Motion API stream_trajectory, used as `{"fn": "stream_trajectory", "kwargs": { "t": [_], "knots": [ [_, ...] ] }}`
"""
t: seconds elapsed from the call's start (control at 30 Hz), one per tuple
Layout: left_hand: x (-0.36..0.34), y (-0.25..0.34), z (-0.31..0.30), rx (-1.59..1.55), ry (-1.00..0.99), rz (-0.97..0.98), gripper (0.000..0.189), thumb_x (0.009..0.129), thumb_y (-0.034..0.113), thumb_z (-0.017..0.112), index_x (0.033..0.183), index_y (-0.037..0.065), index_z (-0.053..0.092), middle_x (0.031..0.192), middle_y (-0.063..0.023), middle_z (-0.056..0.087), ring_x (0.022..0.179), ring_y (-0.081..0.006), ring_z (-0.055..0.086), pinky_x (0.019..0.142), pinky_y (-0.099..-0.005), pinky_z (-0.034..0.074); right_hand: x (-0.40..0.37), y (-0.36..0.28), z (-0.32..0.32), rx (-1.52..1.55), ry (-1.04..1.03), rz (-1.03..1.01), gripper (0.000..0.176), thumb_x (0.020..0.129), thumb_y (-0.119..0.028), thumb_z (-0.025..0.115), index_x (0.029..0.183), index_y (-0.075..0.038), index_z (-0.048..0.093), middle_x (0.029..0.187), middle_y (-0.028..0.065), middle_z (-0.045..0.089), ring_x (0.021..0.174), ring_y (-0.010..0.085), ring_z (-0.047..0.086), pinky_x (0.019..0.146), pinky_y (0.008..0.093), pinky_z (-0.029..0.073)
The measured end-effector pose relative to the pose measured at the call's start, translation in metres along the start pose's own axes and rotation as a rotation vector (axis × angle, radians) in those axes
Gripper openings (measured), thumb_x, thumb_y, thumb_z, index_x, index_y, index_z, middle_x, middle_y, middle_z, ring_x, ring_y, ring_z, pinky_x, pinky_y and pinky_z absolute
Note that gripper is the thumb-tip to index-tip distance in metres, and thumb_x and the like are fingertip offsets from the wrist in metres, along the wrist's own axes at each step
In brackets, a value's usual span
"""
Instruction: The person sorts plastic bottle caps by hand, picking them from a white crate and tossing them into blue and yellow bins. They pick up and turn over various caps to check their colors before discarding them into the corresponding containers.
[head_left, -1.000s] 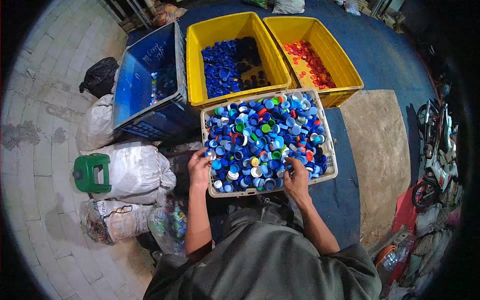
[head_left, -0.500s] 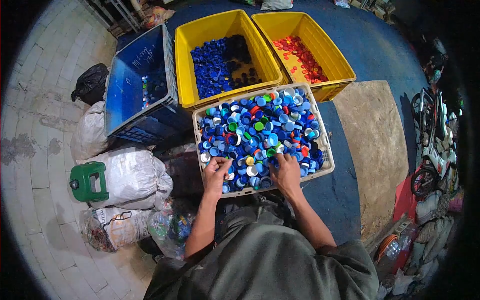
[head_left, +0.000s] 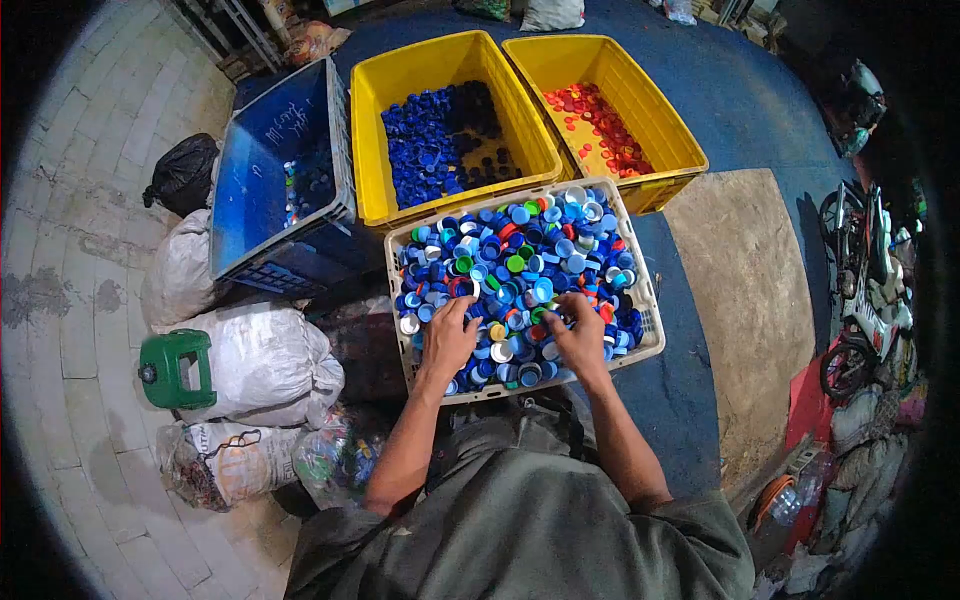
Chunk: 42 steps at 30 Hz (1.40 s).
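A shallow cream crate [head_left: 652,340] in front of me is heaped with plastic bottle caps [head_left: 520,265], mostly blue, with white, green, red and yellow ones among them. Over the near left part of the heap is my left hand [head_left: 450,342], thumb and fingers apart, its fingertips by a white cap. My right hand [head_left: 580,338] reaches into the heap on the right, fingers curled together close to a green cap [head_left: 539,315]. Whatever lies between those fingertips is too small or covered to make out.
Beyond the crate stand a yellow bin [head_left: 375,190] with dark blue and black caps, another yellow bin [head_left: 675,150] with red caps, and a blue bin [head_left: 240,190] holding some caps. White sacks [head_left: 270,355] and a green plastic container [head_left: 160,370] lie left. A motorcycle [head_left: 855,300] is at right.
Both hands have shifted farther over the heap, the left one a little to the right. The left thumb and fingers have spread apart. My view has tilted slightly.
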<state>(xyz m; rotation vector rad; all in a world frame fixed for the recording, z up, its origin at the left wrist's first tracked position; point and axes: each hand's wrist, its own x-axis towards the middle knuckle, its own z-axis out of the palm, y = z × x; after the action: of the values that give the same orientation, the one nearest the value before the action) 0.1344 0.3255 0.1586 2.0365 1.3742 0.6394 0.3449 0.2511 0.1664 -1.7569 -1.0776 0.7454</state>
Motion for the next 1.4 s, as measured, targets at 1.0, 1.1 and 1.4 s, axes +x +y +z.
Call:
{"fn": "stream_trajectory", "kwargs": {
  "t": [1.0,1.1,1.4],
  "knots": [
    [-0.009,-0.034,-0.046,-1.848,0.070,-0.496,0.042,0.097,0.023,0.052,0.128,-0.004,0.047,0.093,-0.0060,0.055,0.076,-0.0106,0.051,0.059,-0.0222,0.042,0.025,-0.052,0.057,-0.685,-0.494,-0.331,0.028,0.079,-0.026,0.068,0.095,-0.004,0.062,0.090,0.0178,0.061,0.075,0.0380,0.065,0.064,0.0483,0.052],
    [-0.020,-0.033,-0.044,-1.966,0.146,-0.539,0.044,0.097,0.024,0.051,0.129,-0.005,0.045,0.096,-0.0087,0.056,0.079,-0.0133,0.052,0.063,-0.0246,0.045,0.025,-0.050,0.069,-0.709,-0.493,-0.332,0.028,0.078,-0.028,0.068,0.086,-0.001,0.064,0.090,0.0203,0.063,0.075,0.0384,0.065,0.064,0.0478,0.053],
    [-0.027,-0.034,-0.033,-2.068,0.129,-0.560,0.035,0.097,0.024,0.045,0.117,-0.004,0.053,0.107,-0.0153,0.059,0.084,-0.0212,0.058,0.072,-0.0307,0.052,0.021,-0.032,0.093,-0.644,-0.463,-0.215,0.017,0.079,-0.018,0.062,0.084,-0.002,0.065,0.091,0.0198,0.063,0.080,0.0415,0.064,0.067,0.0505,0.051]
  ]
}}
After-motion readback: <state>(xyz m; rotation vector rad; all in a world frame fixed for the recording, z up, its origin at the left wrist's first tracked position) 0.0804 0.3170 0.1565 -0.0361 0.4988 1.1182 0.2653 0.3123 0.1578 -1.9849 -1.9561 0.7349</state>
